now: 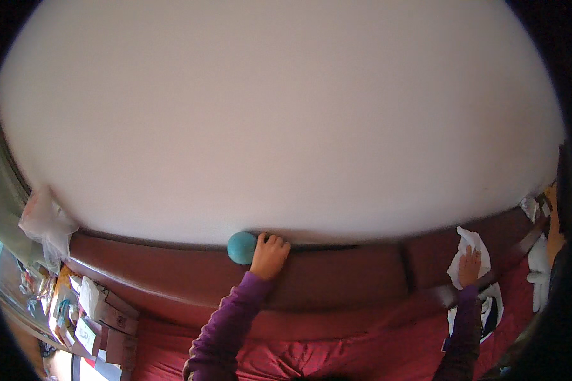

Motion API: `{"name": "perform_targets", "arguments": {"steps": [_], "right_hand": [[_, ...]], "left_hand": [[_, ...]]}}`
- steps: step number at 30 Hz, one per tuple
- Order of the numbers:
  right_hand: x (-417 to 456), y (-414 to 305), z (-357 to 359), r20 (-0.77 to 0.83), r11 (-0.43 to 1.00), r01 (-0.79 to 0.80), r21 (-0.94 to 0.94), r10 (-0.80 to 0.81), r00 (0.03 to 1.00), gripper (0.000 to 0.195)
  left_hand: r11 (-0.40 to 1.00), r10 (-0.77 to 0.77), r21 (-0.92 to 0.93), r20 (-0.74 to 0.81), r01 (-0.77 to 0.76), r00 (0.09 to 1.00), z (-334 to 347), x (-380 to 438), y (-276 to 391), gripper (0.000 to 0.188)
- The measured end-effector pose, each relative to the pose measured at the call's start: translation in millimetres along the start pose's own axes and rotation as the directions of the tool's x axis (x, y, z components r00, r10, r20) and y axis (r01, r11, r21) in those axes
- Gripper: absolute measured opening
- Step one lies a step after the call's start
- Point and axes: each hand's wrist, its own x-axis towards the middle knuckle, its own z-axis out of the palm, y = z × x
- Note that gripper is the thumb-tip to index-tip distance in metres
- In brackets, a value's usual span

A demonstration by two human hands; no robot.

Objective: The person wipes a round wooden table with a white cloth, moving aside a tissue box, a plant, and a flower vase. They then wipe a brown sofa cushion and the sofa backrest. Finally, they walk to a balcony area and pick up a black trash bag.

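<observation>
My left hand [269, 257] rests on the top edge of a brown padded headboard [343, 271], fingers bent over it close to the wall. Directly beside it, touching or nearly touching, is a round teal object [241, 248], perhaps a ball. Whether my fingers grip anything is hidden. Farther right, my right hand [469, 269] lies flat on a crumpled white cloth or paper wipe [457, 259], pressing it against the headboard's front face. Under my right forearm lie white and dark items [491, 309] that I cannot make out.
A pale wall [286, 119] rises behind the headboard. Red bedding [295, 352] spreads below. At left stand boxes [117, 319] with papers, and a translucent plastic bag [47, 224] by the headboard's end. A white cloth item [537, 271] lies at far right.
</observation>
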Motion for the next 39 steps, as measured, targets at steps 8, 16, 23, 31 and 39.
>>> {"name": "perform_targets", "arguments": {"steps": [8, 16, 23, 31, 39], "right_hand": [[-4, -4, 4, -0.005, 0.999, 0.016, 0.051, -0.016, 1.0, 0.047], [-13, -15, -14, 0.053, 1.0, -0.029, 0.013, 0.028, 0.998, 0.051], [-8, -7, -3, -0.069, 0.994, 0.053, 0.094, -0.046, 0.997, 0.051], [13, -7, 3, 0.048, 0.985, 0.032, 0.171, -0.041, 0.998, 0.051], [90, 83, 29, -0.029, 0.963, 0.192, 0.188, -0.19, 0.981, 0.049]], "left_hand": [[0.998, -0.058, 0.042, 0.066, 0.056, 0.996, 7, 0, 4, 0.012], [0.988, -0.097, -0.134, -0.151, 0.077, 0.984, -28, 11, 55, 0.029], [0.968, -0.188, -0.182, -0.059, 0.175, 0.98, -19, 34, 82, 0.041], [0.865, 0.071, -0.495, -0.03, -0.076, 0.997, -30, 20, 174, 0.041], [0.853, -0.005, -0.521, 0.058, 0.034, 0.998, -31, 62, 278, 0.048]]}}
